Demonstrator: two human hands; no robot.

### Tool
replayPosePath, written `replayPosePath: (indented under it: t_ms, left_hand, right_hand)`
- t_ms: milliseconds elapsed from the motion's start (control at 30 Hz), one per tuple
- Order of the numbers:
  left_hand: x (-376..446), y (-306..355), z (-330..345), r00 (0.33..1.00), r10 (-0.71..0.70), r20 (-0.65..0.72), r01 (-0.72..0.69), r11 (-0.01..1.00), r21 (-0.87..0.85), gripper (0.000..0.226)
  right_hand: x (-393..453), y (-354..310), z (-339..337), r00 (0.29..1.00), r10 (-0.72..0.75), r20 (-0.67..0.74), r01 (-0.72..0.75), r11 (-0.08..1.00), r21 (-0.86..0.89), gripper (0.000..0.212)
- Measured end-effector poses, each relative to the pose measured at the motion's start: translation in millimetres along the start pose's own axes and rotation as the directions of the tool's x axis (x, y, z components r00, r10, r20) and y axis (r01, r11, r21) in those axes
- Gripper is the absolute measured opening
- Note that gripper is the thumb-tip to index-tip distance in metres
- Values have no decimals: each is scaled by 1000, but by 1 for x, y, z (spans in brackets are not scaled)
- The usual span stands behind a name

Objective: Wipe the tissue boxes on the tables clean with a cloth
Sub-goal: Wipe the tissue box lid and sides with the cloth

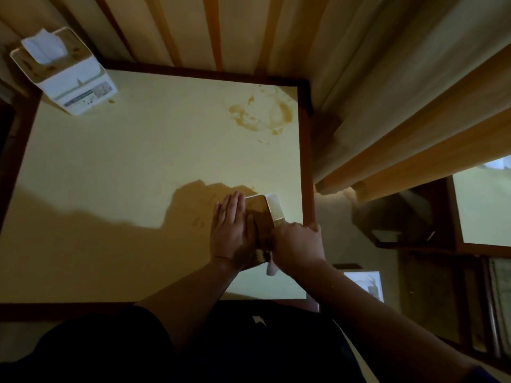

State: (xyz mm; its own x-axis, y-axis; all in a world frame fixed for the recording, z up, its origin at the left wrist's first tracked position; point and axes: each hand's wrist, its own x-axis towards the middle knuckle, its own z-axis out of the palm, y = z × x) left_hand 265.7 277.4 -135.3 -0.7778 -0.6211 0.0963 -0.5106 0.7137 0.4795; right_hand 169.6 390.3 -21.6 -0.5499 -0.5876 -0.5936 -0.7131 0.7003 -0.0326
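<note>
Tissue boxes are found at two places on the table (pixel 138 167): the near tissue box (pixel 258 214) lies by the right edge, close to the person, and the far tissue box (pixel 65 70) stands upright at the far left corner, a tissue protruding from its top and brown marks on its lid. The step in hand is judged to be the wiping of the near box. It is steadied by the left hand (pixel 231 230), laid flat against its left side with fingers straight and together. The right hand (pixel 298 241) is curled at the box's right edge; a pale scrap, taken to be the cloth (pixel 271 268), hangs below it, though the grip itself is hidden. A brown stain (pixel 262 114) is noted on the tabletop, well apart. The next move is expected to require the remaining faces to be covered, then the far box to be reached.
</note>
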Motion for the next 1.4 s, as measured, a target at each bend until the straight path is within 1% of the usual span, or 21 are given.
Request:
replayPosePath:
  t_ms: [67,100,233,333,433,500,567,700,867,933,967,1033,1100,1133,1200,1300,1400]
  left_hand:
    - [0,1,0,1000,5,-20,-5,1000,-10,58]
    - [0,1,0,1000,11,-23,-11,1000,-7,59]
    - [-2,5,-3,1000,-3,6,3,1000,1,62]
    - [-3,5,-5,1000,-5,16,5,1000,9,67]
    - [-4,5,-3,1000,-12,14,12,1000,3,62]
    - [-3,5,-3,1000,-30,0,30,999,-12,59]
    - [-2,4,-3,999,-34,-4,34,999,-13,58]
    - [-2,0,0,999,31,-32,-30,999,41,57]
    - [-2,3,1,999,8,-42,-5,998,56,56]
    - [-2,1,1,999,17,-48,-14,998,65,56]
    - [-2,1,1,999,22,-47,-18,997,74,56]
    - [-2,1,1,999,30,-41,-26,996,87,56]
    - [-1,0,1,1000,18,-25,-16,997,70,56]
    - [-1,0,0,1000,5,-14,-5,999,52,57]
    - [-1,0,-1,1000,-3,-4,3,1000,27,58]
    - [-2,3,-3,1000,18,1,-18,999,29,58]
    - [-2,6,-5,1000,2,8,-2,1000,24,57]
  right_hand:
    - [14,-5,-10,997,10,-78,-8,1000,28,8]
    - [22,-9,-14,992,26,-124,-20,999,48,6]
    - [53,-24,-32,972,80,-219,-59,993,101,12]
    - [64,-29,-36,956,80,-282,-47,991,122,16]
    - [59,-25,-18,945,2,-328,30,995,95,15]
    - [51,-17,4,920,-45,-390,69,996,48,23]
    - [39,-10,22,906,-85,-415,81,996,-27,32]
    - [8,4,49,908,-110,-405,80,993,-92,32]
    - [-21,14,57,945,-88,-315,89,996,-12,24]
    - [-26,16,55,957,-101,-271,115,993,34,17]
    - [-28,17,50,964,-106,-244,125,990,63,14]
    - [-22,18,35,986,-101,-135,116,988,106,19]
    - [-11,15,13,996,-90,-10,90,992,90,32]
    - [-4,10,3,997,-81,8,80,995,60,28]
    - [10,-1,-12,997,-66,-39,66,998,3,7]
    - [34,-16,-31,992,-14,-126,16,1000,17,11]
    - [59,-25,-40,984,36,-176,-20,996,91,17]
